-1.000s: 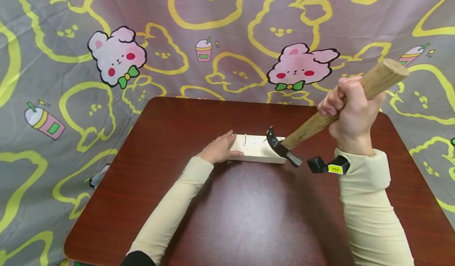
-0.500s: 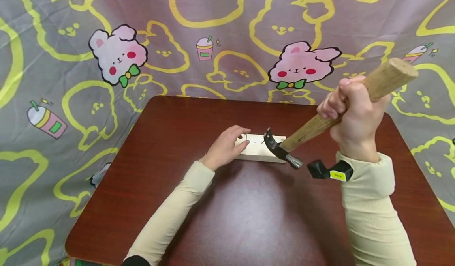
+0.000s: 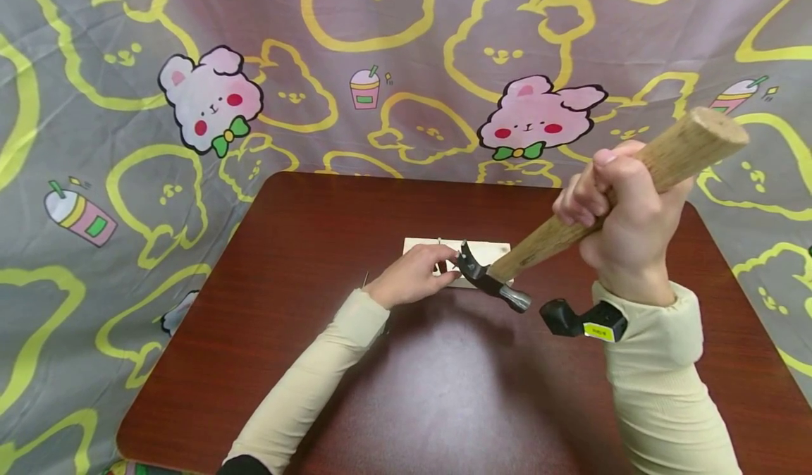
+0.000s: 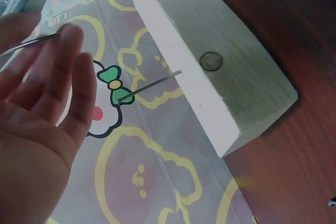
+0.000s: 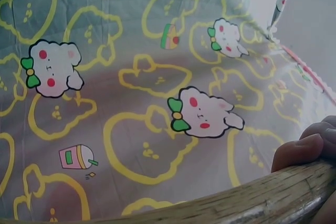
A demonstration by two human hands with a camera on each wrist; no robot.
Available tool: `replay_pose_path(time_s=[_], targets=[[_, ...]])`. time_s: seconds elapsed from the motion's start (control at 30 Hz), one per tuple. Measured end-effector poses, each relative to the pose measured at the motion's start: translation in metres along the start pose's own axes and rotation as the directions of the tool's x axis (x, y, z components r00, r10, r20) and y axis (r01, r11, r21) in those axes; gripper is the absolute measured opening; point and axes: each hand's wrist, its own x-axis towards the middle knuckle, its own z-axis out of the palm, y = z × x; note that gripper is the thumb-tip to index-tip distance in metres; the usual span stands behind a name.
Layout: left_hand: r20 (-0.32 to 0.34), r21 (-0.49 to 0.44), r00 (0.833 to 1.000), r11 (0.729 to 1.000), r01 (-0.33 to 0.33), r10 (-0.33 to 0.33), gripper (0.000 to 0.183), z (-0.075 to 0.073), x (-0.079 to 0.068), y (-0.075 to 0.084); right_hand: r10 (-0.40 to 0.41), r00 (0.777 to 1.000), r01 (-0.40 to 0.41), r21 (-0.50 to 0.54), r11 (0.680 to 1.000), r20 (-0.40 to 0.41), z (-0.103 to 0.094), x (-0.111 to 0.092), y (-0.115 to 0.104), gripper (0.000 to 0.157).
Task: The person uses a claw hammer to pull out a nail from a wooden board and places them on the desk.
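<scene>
Hammer raised, board on the table

Cloth printed with yellow outlines, pink rabbits and drinks hangs behind and beside the table, which is dark red-brown. Cream sleeves cover both arms. The hammer slants down to the left, its wooden handle uppermost; its dark head overlaps the board in the head view, contact unclear. The pale board lies on the far half of the table, near the middle, with a round mark on one side. The right hand grasps the handle. The left hand has thumb and fingers about a loose-looking nail beside the claw; I cannot tell whether it pinches it. Another nail stands out from the board.
</scene>
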Motion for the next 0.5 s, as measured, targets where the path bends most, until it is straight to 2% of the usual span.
replay_pose_path(time_s=[0.1,0.5], targets=[[0.010,0.012,1.000,1.000,-0.015,0.015,0.005,0.0009,-0.0009,-0.0007,-0.013,1.000,0.012,-0.005,1.000,-0.003,0.0006,-0.0004,0.0003,0.028],[-0.019,0.063,0.998,0.996,-0.065,0.067,0.011,-0.0001,-0.0032,-0.0018,-0.005,1.000,0.005,-0.003,1.000,-0.009,-0.0007,-0.0004,0.0019,0.028]])
